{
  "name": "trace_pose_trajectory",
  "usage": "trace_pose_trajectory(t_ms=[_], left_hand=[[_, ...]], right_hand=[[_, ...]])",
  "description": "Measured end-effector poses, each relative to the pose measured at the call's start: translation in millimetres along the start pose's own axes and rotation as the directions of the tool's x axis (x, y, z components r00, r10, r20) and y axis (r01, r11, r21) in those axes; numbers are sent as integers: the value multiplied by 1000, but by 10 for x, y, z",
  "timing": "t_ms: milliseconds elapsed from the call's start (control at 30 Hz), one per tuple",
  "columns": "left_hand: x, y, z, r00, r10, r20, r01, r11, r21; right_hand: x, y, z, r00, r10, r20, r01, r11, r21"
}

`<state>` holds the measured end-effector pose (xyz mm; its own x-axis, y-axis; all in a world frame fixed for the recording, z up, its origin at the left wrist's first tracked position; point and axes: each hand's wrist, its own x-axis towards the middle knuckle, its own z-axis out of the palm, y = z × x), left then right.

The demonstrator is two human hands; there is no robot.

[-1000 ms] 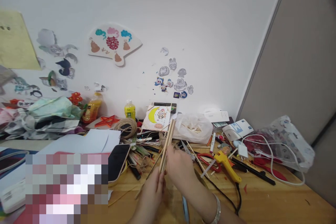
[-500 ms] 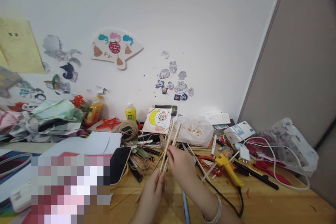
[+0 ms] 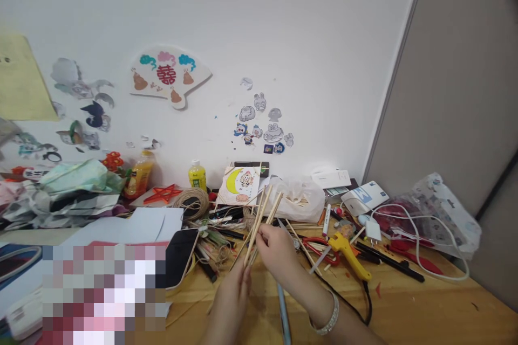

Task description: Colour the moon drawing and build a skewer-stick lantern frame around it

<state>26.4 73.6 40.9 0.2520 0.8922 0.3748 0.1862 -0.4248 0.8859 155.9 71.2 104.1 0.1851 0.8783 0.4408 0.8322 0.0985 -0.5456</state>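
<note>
Wooden desk (image 3: 429, 312) | white bag (image 3: 316, 194): sticks (image 3: 301, 202) inside | hands (image 3: 277, 253): holding pale sticks (image 3: 276, 205)

One head-worn camera looks from above the near side of the wooden table (image 3: 424, 312), facing forward and tilted down. Its wide view puts the left hand (image 3: 237, 283) and right hand (image 3: 277, 252) close, low at centre, the white wall (image 3: 303, 21) farther behind, and a grey panel (image 3: 453, 91) at right.
</note>
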Motion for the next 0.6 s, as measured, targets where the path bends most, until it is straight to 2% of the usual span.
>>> trace_pose_trajectory(t_ms=[267, 400, 500, 600], left_hand=[[37, 2, -38, 997, 10, 71, -14, 998, 56], [33, -40, -33, 995, 14, 104, -20, 998, 57], [23, -95, 8, 993, -41, 107, 40, 999, 12], [27, -119, 48, 986, -124, 115, 135, 986, -98]], right_hand=[[9, 45, 46, 1000, -26, -7, 26, 998, -51], [9, 42, 25, 1000, -22, -15, 20, 992, -128], [36, 35, -49, 999, 37, -22, -41, 985, -165], [64, 19, -149, 999, 47, -22, -49, 993, -106]])
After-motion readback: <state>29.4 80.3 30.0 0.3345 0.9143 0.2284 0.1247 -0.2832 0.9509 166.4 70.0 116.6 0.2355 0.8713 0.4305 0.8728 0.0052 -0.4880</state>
